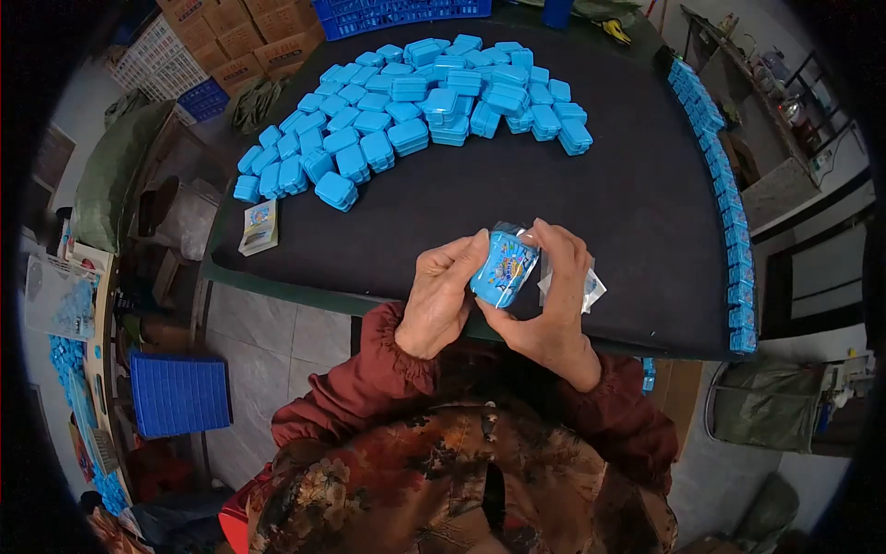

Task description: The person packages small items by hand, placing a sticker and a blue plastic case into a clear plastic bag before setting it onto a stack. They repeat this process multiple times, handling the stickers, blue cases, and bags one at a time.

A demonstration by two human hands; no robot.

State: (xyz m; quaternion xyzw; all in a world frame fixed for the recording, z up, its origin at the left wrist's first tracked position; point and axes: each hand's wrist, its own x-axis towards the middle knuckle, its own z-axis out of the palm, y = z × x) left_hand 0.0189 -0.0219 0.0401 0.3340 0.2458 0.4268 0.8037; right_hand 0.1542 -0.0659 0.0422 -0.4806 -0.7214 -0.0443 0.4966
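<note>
Between my two hands, above the near edge of the black table, is a small blue box (507,269) with a colourful printed label on its face. Clear plastic film shows around its top end. My left hand (443,288) grips the box from the left, thumb along its upper side. From the right, my right hand (556,309) curls round it, with fingertips at the top corner and thumb at the bottom. Partly behind my right hand, clear bags and white printed paper (591,288) lie on the table.
A large heap of blue boxes (443,97) spreads over the table's far half. A stack of printed cards (259,227) lies at the left edge. Wrapped blue boxes (736,235) line the right edge. A blue crate (401,11) stands at the back, another blue crate (180,394) at floor left.
</note>
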